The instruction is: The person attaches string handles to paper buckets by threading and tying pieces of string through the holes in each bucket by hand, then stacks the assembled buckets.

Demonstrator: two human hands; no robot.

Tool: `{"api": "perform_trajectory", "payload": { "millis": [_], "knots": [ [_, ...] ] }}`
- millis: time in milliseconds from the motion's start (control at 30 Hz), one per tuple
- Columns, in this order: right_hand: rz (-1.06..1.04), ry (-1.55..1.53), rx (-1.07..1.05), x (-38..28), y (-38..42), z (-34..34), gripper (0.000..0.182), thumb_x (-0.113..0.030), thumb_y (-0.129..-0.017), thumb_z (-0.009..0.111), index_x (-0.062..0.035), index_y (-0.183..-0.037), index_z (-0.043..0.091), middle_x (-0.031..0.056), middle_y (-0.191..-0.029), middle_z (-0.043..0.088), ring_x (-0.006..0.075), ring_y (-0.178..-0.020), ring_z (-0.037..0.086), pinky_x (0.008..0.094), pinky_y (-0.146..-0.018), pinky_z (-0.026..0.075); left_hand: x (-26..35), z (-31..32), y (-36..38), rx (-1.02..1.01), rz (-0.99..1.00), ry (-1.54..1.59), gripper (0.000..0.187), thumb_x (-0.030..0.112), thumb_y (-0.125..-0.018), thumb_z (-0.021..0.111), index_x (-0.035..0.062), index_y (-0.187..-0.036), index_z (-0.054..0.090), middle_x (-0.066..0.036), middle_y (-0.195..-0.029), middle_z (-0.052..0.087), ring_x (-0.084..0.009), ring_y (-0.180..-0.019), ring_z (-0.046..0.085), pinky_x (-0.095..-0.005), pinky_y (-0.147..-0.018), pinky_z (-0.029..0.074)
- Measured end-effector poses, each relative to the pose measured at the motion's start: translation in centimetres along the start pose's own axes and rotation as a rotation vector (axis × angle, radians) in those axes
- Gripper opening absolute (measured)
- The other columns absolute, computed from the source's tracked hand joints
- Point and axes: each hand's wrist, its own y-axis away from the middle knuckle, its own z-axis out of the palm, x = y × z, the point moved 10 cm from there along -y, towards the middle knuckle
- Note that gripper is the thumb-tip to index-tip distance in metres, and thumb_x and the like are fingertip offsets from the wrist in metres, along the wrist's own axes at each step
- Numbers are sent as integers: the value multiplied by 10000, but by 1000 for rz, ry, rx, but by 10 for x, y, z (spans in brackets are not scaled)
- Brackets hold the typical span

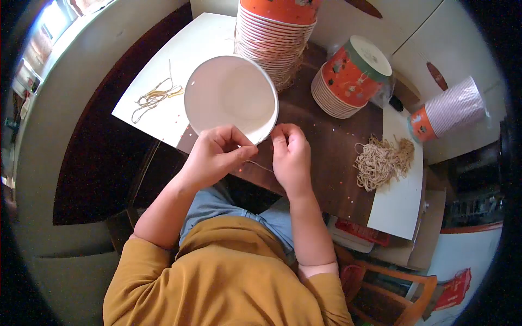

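A white-lined paper bucket [231,95] lies tilted with its open mouth towards me. At its lower rim, my left hand [220,155] is closed, thumb and forefinger pinched together. My right hand [292,157] is closed too, its thumb and fingertips against the rim's lower right. A thin beige cord [258,164] runs slack between the two hands below the rim. Its ends pass out of sight at the hands, and the fingertips hide exactly how it is gripped.
Behind the bucket rises a tall stack of orange paper buckets [276,46]. A shorter upside-down stack [350,79] and a plastic-wrapped stack [448,111] stand to the right. Loose cords [155,98] lie left, with a cord heap [380,163] on the right of the brown table [331,179].
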Motion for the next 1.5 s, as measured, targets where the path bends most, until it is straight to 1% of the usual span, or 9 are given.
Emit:
{"api": "perform_trajectory", "payload": {
  "millis": [100, 367, 533, 633, 733, 833, 1133, 1267, 1500],
  "knots": [
    [275, -509, -102, 28, -2, 8, 200, -197, -932, 555, -6, -941, 614, 78, -837, 655, 155, -717, 623, 278, -647, 504, 4, -5, 9, 107, 1, -148, 82, 51, -847, 653, -28, -829, 641, -43, -726, 651, -73, -654, 600, -227, -587, 494],
    [730, -1411, -394, 27, 28, 50, 176, -184, -946, 506, -42, -964, 608, 91, -891, 665, 228, -821, 668, 402, -782, 541, 34, -9, 11, 55, 95, -253, 119, 95, -889, 625, -15, -847, 612, 11, -696, 592, -52, -644, 531, -211, -584, 443],
    [668, -1680, -347, 12, 36, 50, 246, -157, -973, 386, -14, -1077, 557, 122, -994, 669, 240, -912, 674, 487, -912, 505, 60, -12, -1, 169, 226, -422, 128, 117, -885, 642, -5, -886, 602, -13, -733, 593, -60, -638, 511, -226, -564, 419],
    [600, -1349, -245, 14, 43, 42, 242, -149, -967, 427, 3, -1104, 555, 124, -962, 656, 238, -896, 662, 424, -887, 513, 83, 4, 8, 248, 527, -661, 89, 79, -853, 652, 11, -885, 605, -71, -729, 599, -125, -601, 540, -276, -544, 439],
    [268, -497, -106, 11, 38, -1, 221, -140, -906, 564, -10, -1084, 584, 119, -1008, 642, 259, -864, 635, 393, -826, 496, 96, 16, 15, 264, 754, -761, 87, 25, -799, 663, 33, -867, 611, -103, -721, 593, -252, -589, 564, -335, -548, 465],
    [-452, 262, 204, -64, 41, -49, 265, -118, -822, 665, -35, -1064, 597, 129, -1052, 610, 298, -954, 582, 403, -855, 454, 92, 19, 12, 167, 749, -767, 124, 21, -785, 664, 30, -862, 566, -104, -764, 615, -287, -689, 612, -360, -614, 490],
    [-744, 229, 133, -86, 42, -5, 106, -162, -779, 685, -136, -856, 616, 12, -977, 627, 248, -1026, 563, 488, -999, 329, 87, 11, 38, 156, 715, -607, 106, 9, -803, 656, -1, -888, 591, -123, -781, 632, -267, -694, 638, -321, -611, 506],
    [-855, 311, 170, -95, 54, -2, 156, -111, -734, 693, -151, -844, 591, 10, -984, 619, 239, -1018, 564, 496, -1007, 323, 54, 12, 43, 41, 327, -325, 86, 80, -891, 624, 11, -850, 593, -84, -713, 636, -102, -635, 589, -257, -586, 479],
    [-939, 406, 205, -88, 50, -2, 204, -74, -705, 693, -103, -888, 608, 22, -973, 611, 214, -926, 596, 487, -991, 347, 59, 34, 67, -146, 248, -205, 113, 99, -896, 632, -2, -856, 600, -52, -633, 561, -73, -564, 497, -244, -517, 421]
  ]
}}
